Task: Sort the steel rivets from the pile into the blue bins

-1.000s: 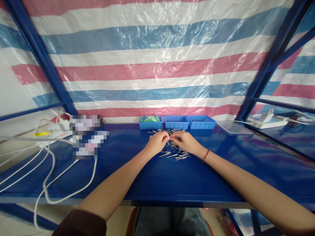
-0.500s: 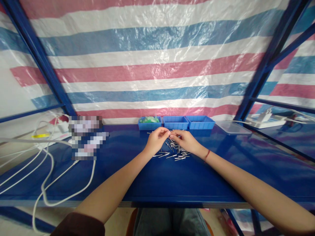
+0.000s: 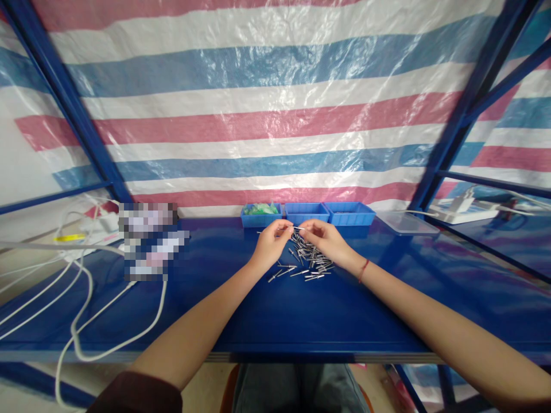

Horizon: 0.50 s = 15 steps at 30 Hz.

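Observation:
A thin metal rivet (image 3: 298, 228) spans the small gap between my two hands, held level above a heap of similar rivets (image 3: 317, 259). My left hand (image 3: 272, 242) pinches its left end with thumb and fingertips. At the other end, my right hand (image 3: 326, 240) grips it the same way. The heap lies on the blue table (image 3: 275, 321), partly hidden by my hands, with several loose rivets towards its front left.
Behind my hands stand a blue bin with green bags (image 3: 261, 215), a middle blue bin (image 3: 307, 214) and a right blue bin (image 3: 349, 214). A clear lid (image 3: 408, 223) lies right. White cables (image 3: 91, 287) and a blurred-out item (image 3: 157, 252) occupy the left.
My hands have moved slightly apart, so the rivet between them now shows. More of the heap is visible beneath, and a loose rivet at its front left lies at a different angle.

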Each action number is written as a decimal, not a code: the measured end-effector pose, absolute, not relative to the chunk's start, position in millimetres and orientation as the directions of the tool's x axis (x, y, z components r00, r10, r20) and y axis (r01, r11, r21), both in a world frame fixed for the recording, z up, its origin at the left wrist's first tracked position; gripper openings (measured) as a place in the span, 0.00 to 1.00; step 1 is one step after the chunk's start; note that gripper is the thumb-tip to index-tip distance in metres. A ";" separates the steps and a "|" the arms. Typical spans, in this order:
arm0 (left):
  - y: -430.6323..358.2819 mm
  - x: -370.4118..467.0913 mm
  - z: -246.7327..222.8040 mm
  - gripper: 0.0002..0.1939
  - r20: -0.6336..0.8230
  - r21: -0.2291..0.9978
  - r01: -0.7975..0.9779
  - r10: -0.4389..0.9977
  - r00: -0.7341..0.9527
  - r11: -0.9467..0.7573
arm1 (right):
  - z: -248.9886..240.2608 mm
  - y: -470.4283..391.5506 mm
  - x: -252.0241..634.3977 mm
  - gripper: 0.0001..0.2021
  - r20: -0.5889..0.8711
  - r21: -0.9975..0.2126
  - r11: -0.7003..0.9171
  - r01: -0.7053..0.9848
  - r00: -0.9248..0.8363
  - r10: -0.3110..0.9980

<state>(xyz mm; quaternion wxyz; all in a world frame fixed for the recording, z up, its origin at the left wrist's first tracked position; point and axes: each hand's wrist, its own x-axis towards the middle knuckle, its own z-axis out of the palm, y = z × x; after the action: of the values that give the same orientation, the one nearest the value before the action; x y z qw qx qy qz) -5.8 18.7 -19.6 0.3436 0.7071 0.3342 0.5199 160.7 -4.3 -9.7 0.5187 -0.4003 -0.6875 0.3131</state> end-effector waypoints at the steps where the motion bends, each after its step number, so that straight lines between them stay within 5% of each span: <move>1: 19.2 -6.1 -20.1 0.09 0.500 0.835 0.120 0.832 0.240 -0.537 | -7.9 -5.5 160.7 0.15 0.475 -0.843 0.492 0.219 -0.128 0.871; 10: 17.4 -6.2 -20.3 0.12 0.513 0.732 0.302 0.787 0.344 -0.610 | -1.1 -9.9 161.9 0.13 0.573 -0.753 0.561 0.344 -0.077 0.816; 15: 8.6 -19.1 1.2 0.11 0.509 0.463 0.561 0.724 0.464 -0.686 | -3.5 21.6 204.6 0.16 0.484 -0.844 0.342 0.414 0.309 0.819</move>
<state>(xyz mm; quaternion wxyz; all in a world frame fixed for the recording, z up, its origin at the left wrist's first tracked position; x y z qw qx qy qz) -19.1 8.6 1.2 0.1158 0.8478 0.3792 0.3522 204.6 21.6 -3.5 0.5954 -0.5479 -0.5625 0.1700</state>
